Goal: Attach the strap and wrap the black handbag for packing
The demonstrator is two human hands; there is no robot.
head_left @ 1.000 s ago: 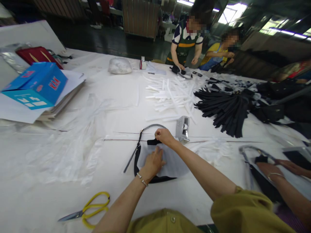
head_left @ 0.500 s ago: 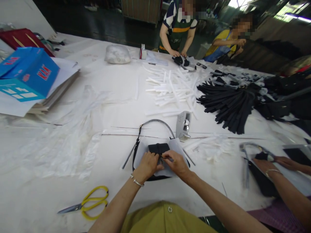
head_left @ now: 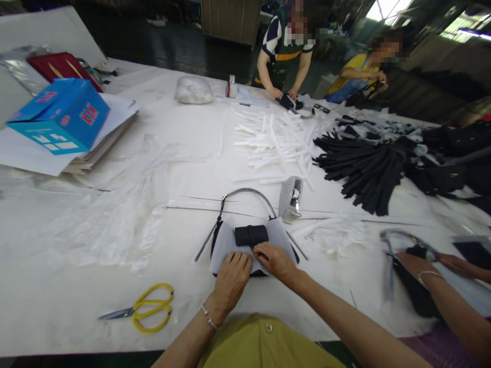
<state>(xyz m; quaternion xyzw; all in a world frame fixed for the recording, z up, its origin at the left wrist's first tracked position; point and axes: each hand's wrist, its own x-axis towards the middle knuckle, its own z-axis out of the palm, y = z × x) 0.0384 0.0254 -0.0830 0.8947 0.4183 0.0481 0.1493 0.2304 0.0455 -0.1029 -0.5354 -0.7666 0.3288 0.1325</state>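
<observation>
A black handbag covered with grey-white paper (head_left: pixel 222 248) lies in front of me, its wrapped handle (head_left: pixel 249 190) arching away from me. On the paper rests a small black rolled piece (head_left: pixel 251 235). My left hand (head_left: pixel 235 271) lies on the paper at the bag's near edge, fingers side by side and palm down, with nothing visible in it. Just below the black piece, my right hand (head_left: pixel 274 259) is closed in a pinch on something small and dark that I cannot make out.
Yellow-handled scissors (head_left: pixel 153 308) lie at the left front. A grey tape dispenser (head_left: pixel 290 198) stands behind the bag. Black straps (head_left: pixel 364 168) and white strips (head_left: pixel 272 138) are piled farther back. At right, a co-worker's hands (head_left: pixel 418 266) touch another bag; two people stand across the table.
My left hand has drawn back from the small black piece toward the bag's near edge and flattened on the paper. More of the black piece shows. The view has shifted slightly left.
</observation>
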